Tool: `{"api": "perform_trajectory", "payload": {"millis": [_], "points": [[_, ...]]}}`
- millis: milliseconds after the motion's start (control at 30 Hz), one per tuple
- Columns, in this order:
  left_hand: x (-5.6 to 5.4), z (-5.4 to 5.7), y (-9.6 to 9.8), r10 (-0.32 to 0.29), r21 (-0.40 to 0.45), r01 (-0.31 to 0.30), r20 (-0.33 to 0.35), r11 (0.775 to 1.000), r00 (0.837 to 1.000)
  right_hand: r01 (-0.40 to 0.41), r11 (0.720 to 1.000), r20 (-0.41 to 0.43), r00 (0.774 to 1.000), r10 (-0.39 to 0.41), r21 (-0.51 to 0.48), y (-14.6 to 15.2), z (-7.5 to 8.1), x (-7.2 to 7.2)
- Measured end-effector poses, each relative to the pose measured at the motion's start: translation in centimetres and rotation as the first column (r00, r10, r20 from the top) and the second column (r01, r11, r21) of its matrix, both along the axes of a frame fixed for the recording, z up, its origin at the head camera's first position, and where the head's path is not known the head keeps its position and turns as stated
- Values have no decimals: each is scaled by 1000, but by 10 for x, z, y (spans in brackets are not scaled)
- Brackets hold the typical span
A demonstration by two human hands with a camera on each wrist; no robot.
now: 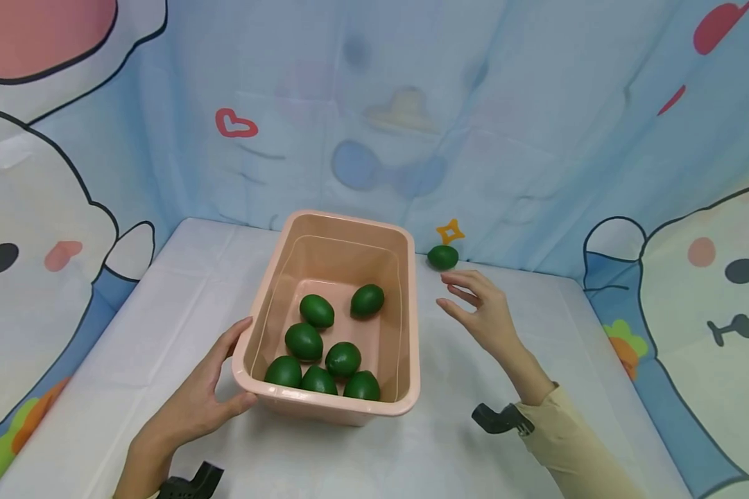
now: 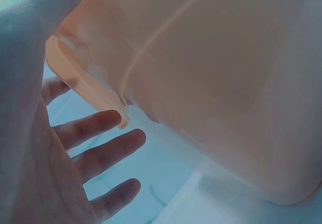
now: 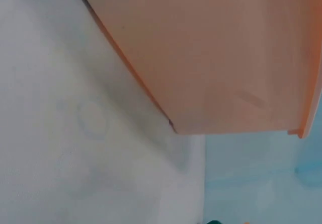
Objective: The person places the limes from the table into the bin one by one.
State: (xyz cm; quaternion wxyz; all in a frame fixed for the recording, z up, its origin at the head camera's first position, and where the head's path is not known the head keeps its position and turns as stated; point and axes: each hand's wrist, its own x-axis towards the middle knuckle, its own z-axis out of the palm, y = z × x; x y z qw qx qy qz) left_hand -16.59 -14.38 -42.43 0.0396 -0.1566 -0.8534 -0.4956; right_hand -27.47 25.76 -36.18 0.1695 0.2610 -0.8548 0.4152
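A pink plastic bin stands on the table, with several glossy dark green lime-shaped fruits inside, mostly gathered towards its near end. At the bin's near left corner, my left hand touches the rim with thumb and forefinger; in the left wrist view its other fingers are spread and fairly straight. One more green fruit lies at the table's back edge, right of the bin. Just in front of it is my right hand, thumb and fingers apart, holding nothing. The right wrist view shows the bin's outer side.
The white-covered table meets a blue patterned curtain along its back edge. Cartoon-printed cloth hangs at both sides. Black wrist camera mounts sit on both forearms.
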Motion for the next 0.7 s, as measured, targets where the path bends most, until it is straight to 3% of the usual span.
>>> {"api": "perform_trajectory", "payload": {"millis": [267,700], "points": [[2,2,0,1,5,-1,5,1000,1000,28,999,20,999,-27,-43,17,-24,-20],[2,1,0,-4,9,4,-5,1000,1000,170,984,139,977,-162,-44,38,-42,-43]]}}
